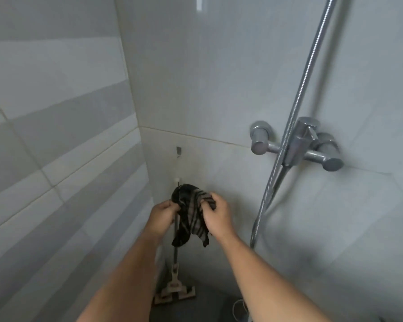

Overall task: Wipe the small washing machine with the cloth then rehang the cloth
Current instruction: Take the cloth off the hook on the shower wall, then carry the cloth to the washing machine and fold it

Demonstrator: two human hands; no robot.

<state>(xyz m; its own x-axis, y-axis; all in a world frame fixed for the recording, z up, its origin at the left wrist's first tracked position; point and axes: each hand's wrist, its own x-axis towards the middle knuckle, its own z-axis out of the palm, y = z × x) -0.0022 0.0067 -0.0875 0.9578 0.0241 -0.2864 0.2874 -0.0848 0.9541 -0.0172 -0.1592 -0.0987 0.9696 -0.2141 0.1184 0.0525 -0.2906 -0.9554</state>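
Note:
A dark striped cloth (191,214) hangs bunched in the corner of a tiled shower, draped over the top of a mop handle (177,182). My left hand (163,217) pinches its left edge and my right hand (216,217) pinches its right edge, both at the same height. The cloth's lower ends dangle between my wrists. A small metal hook (178,151) is fixed to the wall just above. The washing machine is out of view.
A chrome shower mixer (298,145) juts from the right wall, its hose (289,126) running up and down past my right arm. The mop's flat head (175,292) rests on the dark floor below. Tiled walls close in left and ahead.

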